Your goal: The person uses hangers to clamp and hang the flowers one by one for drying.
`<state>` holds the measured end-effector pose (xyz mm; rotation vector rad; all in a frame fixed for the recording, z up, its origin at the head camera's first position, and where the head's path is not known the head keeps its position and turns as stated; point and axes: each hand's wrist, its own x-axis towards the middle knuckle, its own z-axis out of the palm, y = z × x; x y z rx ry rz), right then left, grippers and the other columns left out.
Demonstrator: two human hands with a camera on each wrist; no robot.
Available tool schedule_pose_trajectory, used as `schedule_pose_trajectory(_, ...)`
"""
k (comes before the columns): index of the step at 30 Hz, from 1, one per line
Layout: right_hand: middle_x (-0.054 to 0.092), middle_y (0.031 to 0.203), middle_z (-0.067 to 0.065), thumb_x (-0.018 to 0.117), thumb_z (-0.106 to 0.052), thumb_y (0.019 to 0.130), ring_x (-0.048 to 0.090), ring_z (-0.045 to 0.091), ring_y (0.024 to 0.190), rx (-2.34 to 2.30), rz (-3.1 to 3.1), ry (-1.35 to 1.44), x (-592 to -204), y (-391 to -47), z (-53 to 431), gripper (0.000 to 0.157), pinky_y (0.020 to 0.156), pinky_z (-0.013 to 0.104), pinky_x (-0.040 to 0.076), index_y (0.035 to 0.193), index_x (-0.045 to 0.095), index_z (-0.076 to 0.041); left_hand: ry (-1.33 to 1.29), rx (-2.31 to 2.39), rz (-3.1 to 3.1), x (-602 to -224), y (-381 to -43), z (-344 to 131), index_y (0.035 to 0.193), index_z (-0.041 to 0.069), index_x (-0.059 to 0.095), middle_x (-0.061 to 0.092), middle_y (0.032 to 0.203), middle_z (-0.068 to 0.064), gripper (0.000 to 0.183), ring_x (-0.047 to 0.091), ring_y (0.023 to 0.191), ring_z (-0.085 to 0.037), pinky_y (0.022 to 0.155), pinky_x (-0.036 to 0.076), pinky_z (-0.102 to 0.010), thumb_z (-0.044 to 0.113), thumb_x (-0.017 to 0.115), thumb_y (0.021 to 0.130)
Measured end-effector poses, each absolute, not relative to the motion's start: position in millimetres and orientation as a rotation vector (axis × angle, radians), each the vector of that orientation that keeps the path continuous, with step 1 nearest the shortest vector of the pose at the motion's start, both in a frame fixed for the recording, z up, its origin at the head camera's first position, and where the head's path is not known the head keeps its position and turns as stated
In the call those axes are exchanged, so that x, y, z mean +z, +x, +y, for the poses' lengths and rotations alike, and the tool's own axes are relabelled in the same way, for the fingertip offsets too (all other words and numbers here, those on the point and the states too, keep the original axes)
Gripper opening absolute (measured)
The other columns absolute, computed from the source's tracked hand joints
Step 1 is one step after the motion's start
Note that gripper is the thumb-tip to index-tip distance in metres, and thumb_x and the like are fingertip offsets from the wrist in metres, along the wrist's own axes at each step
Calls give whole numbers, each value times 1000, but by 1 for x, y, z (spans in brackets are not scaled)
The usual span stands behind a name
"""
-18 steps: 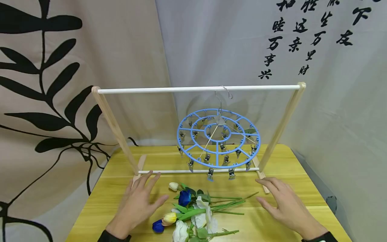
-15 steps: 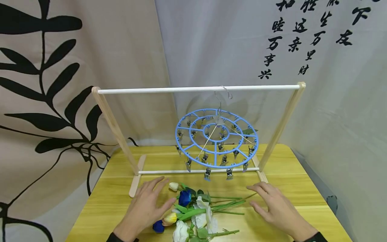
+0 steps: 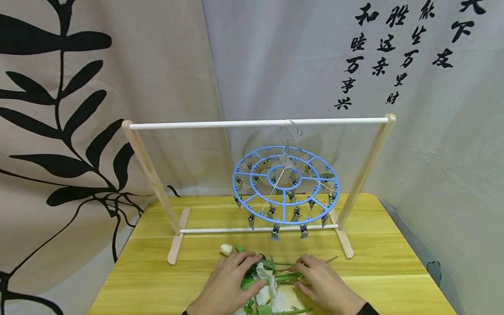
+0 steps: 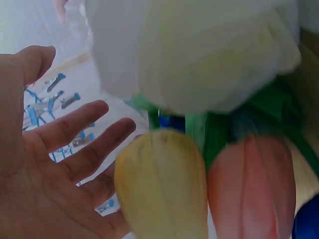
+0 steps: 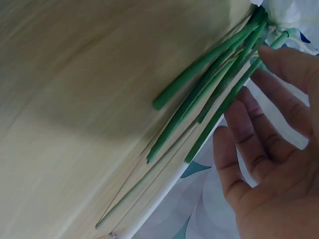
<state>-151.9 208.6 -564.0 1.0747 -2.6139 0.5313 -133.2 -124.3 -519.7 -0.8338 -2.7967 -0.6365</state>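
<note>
A bunch of artificial flowers lies on the table, its heads to the left and green stems [image 5: 199, 89] to the right. My left hand [image 3: 232, 284] is over the heads, partly hiding them. In the left wrist view its fingers are spread beside a yellow tulip [image 4: 162, 184], a pink tulip [image 4: 253, 189] and a large white flower [image 4: 194, 55]. A small white bud [image 3: 226, 249] shows beyond that hand. At the stems is my right hand [image 3: 324, 284], fingers loosely bent and fingertips close beside them. Neither hand grips anything.
A wooden rack with a white top bar [image 3: 197, 124] stands behind the flowers. From the bar hangs a round blue clip hanger [image 3: 284, 203] with several metal clips, low above the table [image 3: 138, 280]. A printed curtain [image 3: 177, 65] closes off the back.
Both hands have moved inward from the rack's feet to the flowers, the left over the heads and the right to the stems. The head view has tilted slightly upward.
</note>
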Motion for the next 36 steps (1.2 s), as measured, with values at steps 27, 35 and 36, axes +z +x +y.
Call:
schedule_pose_trajectory(27,69,105,-11,97,2,90,68,5,95,682,-2439,1020,-550,-153,202,30,76,12,57,107,84,-19,-863,-708,-2673,-520,-134,-101,143,31,80,79,142,12,36,76,127,-14,107,64,-54,47,81,112)
schedule_pose_trajectory(35,69,102,-11,100,4,85,65,1,90,638,-2374,961,-534,-152,204,34,77,6,51,107,86,-19,-853,-527,-2517,-512,-138,-105,132,30,85,84,124,15,39,78,111,-8,100,65,-47,42,98,97)
schedule_pose_trajectory(36,68,101,-11,101,3,85,64,1,90,627,-2370,955,-533,-151,204,35,76,6,50,107,86,-20,-865,-488,-2495,-511,-138,-105,131,30,85,84,121,15,40,78,108,-8,99,65,-47,43,99,95)
